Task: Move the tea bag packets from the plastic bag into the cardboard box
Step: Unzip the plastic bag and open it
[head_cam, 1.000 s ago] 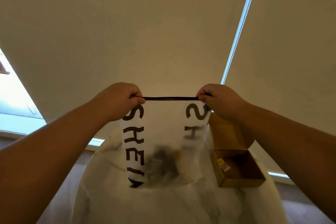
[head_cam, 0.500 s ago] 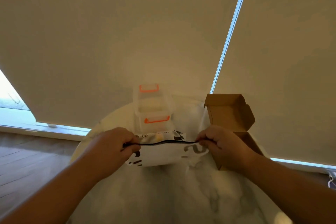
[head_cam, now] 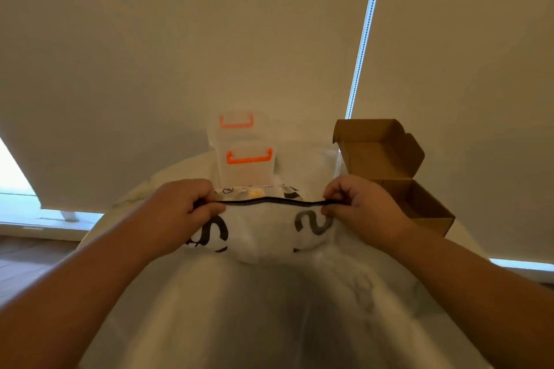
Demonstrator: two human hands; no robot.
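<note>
The left hand and right hand pinch the 9 and 3 o'clock ends of the black zip strip on a white, black-lettered plastic bag, packets unseen inside. The open brown cardboard box stands at 2 o'clock, nearest the right hand. Held aloft a second ago, the bag now slumps on the white marble tabletop.

The bare left hand and bare right hand have short, thick fingers with rounded knuckles. Behind the fingers, past each wrist, the broad left forearm and right forearm are bare.
</note>
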